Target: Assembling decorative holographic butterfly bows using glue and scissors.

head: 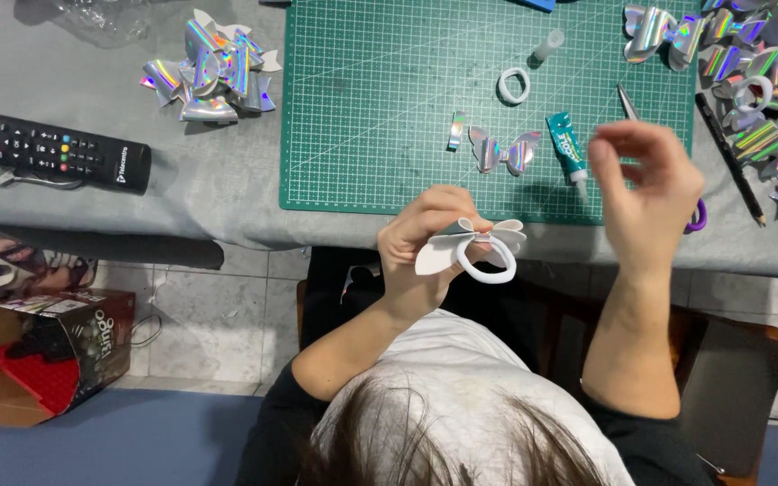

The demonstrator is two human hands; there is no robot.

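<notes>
This was a home craft corner. A green cutting mat [389, 117] lay on a grey-covered table [191, 193], with piles of holographic bows [213, 72] at eleven and two o'clock, a glue tube [569, 148] near centre, a TV remote [47, 148] at nine, and tiled floor [209, 315] at seven.

Matt white bow [483, 238] backing, glossy holographic bow [503, 150], matt gridded rubbery mat [380, 108], grey cloth [218, 171].

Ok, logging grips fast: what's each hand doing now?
Left hand: closed on a white bow with a white elastic ring.
Right hand: raised, fingers loosely curled, holding nothing visible.
</notes>
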